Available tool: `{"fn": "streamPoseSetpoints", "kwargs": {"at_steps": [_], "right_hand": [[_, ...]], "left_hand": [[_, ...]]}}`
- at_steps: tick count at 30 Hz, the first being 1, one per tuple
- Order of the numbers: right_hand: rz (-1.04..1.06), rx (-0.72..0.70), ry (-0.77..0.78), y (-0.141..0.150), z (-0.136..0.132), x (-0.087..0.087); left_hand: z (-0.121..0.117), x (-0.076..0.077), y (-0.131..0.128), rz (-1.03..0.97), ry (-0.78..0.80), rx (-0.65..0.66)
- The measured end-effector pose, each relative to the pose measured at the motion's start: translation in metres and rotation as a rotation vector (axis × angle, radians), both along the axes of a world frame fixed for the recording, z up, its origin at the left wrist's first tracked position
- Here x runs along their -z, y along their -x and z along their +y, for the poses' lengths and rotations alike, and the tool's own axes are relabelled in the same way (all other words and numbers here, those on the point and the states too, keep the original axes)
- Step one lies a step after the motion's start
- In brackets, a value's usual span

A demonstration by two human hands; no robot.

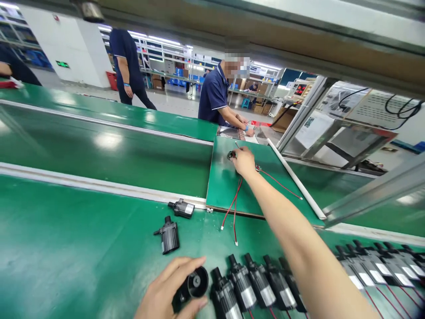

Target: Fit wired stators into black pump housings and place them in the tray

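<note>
My left hand (169, 290) is at the near edge of the green bench, closed around a black pump housing (194, 284) whose round open end faces up. My right arm stretches far forward. My right hand (244, 161) rests on a raised green board (226, 186), fingers pinched on a small black part (231, 154). Red wires (234, 204) trail back from that part toward me. A row of several black pumps with silver labels (255, 285) lies right of my left hand.
Two loose black pumps (169, 235) (182, 208) lie on the bench by the conveyor belt (99, 146). More pumps with red leads (378, 266) line the right edge. A person in a dark blue shirt (214, 95) works across the belt; another person (128, 62) stands further left.
</note>
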State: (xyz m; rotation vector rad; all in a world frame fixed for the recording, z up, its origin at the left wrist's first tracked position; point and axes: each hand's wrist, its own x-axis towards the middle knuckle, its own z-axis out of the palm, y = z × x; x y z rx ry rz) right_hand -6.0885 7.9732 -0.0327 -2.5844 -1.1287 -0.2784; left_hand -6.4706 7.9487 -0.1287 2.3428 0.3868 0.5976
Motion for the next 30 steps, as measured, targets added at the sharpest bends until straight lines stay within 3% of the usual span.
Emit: {"fn": "streamPoseSetpoints", "kwargs": {"at_steps": [3, 8, 11, 18, 24, 30], "right_hand": [[0.045, -0.193, -0.039, 0.045, -0.044, -0.010], [0.272, -0.683, -0.177, 0.139, -0.138, -0.018], [0.376, -0.802, -0.101, 0.178, -0.169, -0.011], [0.217, -0.757, 0.107, 0.202, -0.169, 0.014], [0.141, -0.646, 0.084, 0.207, -0.166, 0.027], [0.269, -0.732, 0.028, 0.208, -0.170, 0.027]], "left_hand": [[-0.006, -0.003, -0.001, -0.005, 0.092, -0.068], [-0.016, -0.008, -0.003, 0.033, 0.230, -0.082], [-0.021, -0.010, -0.004, 0.021, 0.258, -0.069], [-0.028, -0.006, -0.005, 0.003, 0.245, -0.053], [-0.023, 0.001, -0.002, -0.055, 0.208, -0.024], [-0.019, 0.007, 0.000, -0.118, 0.077, 0.009]]}}
